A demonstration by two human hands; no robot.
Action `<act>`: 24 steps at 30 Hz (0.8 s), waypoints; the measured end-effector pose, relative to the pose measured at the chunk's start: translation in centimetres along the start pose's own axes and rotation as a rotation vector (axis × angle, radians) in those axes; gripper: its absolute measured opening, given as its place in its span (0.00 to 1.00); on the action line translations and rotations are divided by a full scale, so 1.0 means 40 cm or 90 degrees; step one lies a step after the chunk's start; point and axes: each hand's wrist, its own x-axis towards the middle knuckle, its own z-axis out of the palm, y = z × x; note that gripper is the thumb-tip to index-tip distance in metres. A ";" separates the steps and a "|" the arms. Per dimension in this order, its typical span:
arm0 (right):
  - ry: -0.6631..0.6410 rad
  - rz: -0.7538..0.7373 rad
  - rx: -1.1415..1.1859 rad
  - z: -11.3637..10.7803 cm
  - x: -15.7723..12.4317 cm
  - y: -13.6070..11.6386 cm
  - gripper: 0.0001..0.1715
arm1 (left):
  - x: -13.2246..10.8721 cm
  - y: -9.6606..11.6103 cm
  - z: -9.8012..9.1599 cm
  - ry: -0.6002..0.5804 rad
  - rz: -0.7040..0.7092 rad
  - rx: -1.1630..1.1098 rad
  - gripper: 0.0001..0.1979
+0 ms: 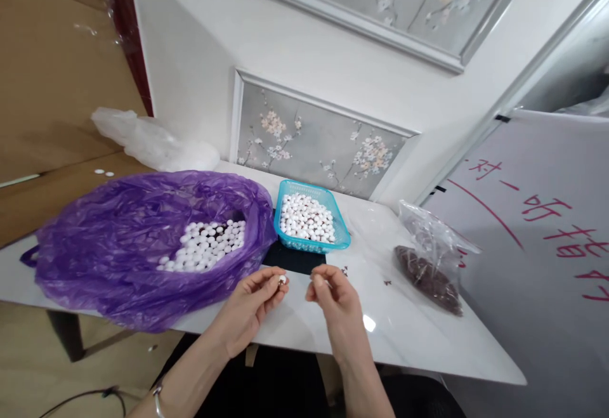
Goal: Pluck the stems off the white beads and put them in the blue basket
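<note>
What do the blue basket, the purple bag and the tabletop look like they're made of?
Blue basket: likely rigid moulded plastic, given its lattice walls and even colour. Purple bag: thin plastic film, translucent, crinkled and shiny. Tabletop: white, smooth and glossy, with a bright reflection; it may be stone or a stone-look laminate, but I cannot tell which.

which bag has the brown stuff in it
The clear bag on the right of the table; the purple bag on the left holds white beads instead.
</note>
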 end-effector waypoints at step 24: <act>0.015 0.060 -0.673 -0.214 0.194 0.164 0.15 | 0.056 0.013 0.071 0.078 0.141 0.211 0.16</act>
